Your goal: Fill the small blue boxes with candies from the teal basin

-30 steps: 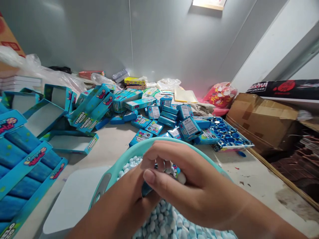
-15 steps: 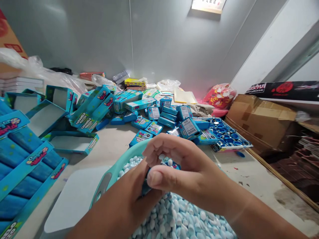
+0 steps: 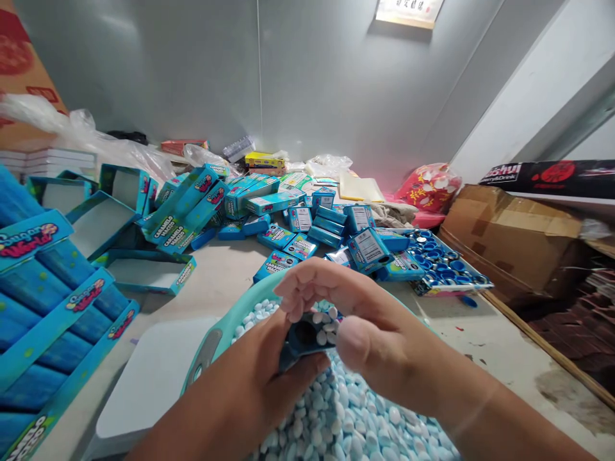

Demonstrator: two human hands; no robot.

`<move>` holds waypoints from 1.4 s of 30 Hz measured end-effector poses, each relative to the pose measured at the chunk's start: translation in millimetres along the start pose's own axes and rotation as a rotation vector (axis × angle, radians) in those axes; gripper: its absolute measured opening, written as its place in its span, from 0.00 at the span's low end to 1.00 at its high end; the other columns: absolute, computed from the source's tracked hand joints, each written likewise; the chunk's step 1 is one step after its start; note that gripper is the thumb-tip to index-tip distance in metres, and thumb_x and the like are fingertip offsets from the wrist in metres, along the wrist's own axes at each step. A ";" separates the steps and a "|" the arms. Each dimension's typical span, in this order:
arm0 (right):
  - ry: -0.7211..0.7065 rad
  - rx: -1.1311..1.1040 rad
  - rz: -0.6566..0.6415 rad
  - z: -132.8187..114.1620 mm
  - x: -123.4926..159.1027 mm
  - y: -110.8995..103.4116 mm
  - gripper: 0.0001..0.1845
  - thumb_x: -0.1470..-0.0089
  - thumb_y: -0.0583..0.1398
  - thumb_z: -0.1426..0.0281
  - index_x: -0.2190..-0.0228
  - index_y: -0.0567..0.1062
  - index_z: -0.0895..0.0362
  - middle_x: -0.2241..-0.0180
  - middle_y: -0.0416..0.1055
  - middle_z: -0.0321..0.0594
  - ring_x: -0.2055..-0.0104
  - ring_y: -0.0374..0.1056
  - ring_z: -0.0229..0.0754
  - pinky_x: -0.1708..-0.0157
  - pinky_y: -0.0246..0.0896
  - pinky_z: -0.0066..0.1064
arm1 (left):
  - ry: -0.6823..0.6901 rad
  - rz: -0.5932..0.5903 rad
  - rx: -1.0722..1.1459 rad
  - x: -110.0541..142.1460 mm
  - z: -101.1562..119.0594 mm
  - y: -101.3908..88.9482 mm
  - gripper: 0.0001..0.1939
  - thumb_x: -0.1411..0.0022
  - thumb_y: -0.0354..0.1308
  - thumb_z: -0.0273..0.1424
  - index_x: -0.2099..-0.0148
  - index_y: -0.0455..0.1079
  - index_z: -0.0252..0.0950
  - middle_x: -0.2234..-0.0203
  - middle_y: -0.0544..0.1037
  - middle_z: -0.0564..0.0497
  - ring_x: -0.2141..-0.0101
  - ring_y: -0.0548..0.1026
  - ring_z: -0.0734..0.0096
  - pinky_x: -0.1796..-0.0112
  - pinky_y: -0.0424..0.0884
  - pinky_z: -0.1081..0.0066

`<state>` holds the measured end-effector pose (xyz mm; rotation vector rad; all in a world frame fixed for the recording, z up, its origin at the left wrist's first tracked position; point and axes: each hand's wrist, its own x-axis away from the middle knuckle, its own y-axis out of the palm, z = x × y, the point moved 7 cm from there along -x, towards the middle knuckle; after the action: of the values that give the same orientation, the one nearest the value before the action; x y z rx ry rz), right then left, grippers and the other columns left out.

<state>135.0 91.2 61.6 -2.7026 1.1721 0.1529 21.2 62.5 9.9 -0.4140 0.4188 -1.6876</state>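
Observation:
My left hand (image 3: 259,390) grips a small dark blue container (image 3: 303,337) with its round opening facing up. My right hand (image 3: 365,326) is cupped over that opening, fingers curled around several small white candies (image 3: 323,318). Both hands hover above a teal basin (image 3: 225,323) heaped with pale blue and white candy pellets (image 3: 336,416).
A pile of small blue candy boxes (image 3: 331,224) lies beyond the basin. Open blue display cartons (image 3: 139,269) spread at the left. A tray of blue caps (image 3: 446,266) sits at the right, beside a cardboard box (image 3: 514,237). A white board (image 3: 148,378) lies left of the basin.
My right thumb has moved right off the container, uncovering its dark round opening. The view has shifted slightly so things sit a little more to the right.

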 end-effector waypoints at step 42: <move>0.100 0.717 0.131 4.6 -9.1 -1.8 0.09 0.43 0.58 0.78 0.71 0.76 0.55 0.69 0.74 0.35 0.65 0.66 0.39 0.67 0.56 0.30 | -0.035 -0.075 -0.083 -0.1 -3.5 1.7 0.15 0.32 0.55 0.40 0.45 0.68 0.46 0.50 0.79 0.50 0.49 0.76 0.56 0.53 0.71 0.65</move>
<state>130.1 99.9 58.9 -2.0233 1.1464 -0.3284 20.9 62.5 6.0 -0.5251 0.4530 -1.7370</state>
